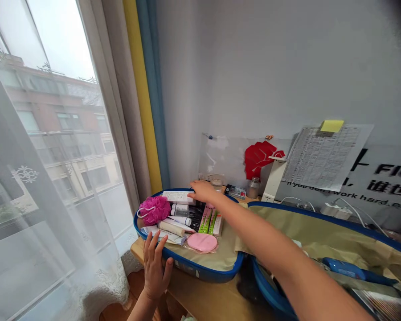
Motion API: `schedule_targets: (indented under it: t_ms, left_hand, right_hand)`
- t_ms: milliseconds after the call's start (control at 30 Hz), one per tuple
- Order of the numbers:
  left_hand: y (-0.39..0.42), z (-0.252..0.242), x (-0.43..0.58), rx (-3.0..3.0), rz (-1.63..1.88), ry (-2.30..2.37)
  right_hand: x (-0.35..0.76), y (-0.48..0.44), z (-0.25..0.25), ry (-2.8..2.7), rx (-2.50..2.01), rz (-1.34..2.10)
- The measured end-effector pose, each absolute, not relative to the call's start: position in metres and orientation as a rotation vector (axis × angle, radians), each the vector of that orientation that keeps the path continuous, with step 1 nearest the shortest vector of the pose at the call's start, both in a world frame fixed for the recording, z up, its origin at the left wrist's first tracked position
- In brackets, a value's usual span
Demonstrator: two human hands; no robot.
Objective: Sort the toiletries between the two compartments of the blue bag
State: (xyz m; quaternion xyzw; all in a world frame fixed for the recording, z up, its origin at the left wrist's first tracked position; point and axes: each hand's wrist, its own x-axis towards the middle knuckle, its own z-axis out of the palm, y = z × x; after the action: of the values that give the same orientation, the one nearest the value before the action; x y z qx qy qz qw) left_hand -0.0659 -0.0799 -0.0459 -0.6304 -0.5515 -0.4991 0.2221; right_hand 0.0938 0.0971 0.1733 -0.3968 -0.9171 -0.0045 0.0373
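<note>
A blue-rimmed suitcase half [224, 267] with a beige lining lies open on a wooden table. My left hand [156, 264] rests at its near left rim, fingers spread and touching the edge. Across the case reaches my right arm; my right hand [203, 191] is at the far rim, thumb and fingers closed around the right end of a white box [177, 197]. Below the box lie a magenta bath puff [154, 210], several small bottles and tubes [181, 220], green-and-pink packets [206, 219], black packages [196, 215] and a pink oval pad [202, 242].
The other suitcase half [277, 214] on the right holds a blue handled item [345, 268]. Behind stand a glass jar [253, 188], a black-and-red box [235, 191] and a white power strip [336, 210] with cables. Curtains [143, 98] and a window flank the left.
</note>
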Motion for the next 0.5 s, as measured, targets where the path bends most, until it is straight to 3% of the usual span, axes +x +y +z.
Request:
schedule_targets:
  t_ms: [233, 500]
  left_hand:
    - [-0.079, -0.048, -0.068, -1.738, -1.404, -1.538]
    - [-0.079, -0.043, -0.068, -1.749, -1.411, -1.472]
  right_hand:
    - [0.225, 0.046, 0.213, -2.831, -1.311, 0.193]
    - [0.354, -0.044, 0.165, -2.792, -1.838, 0.633]
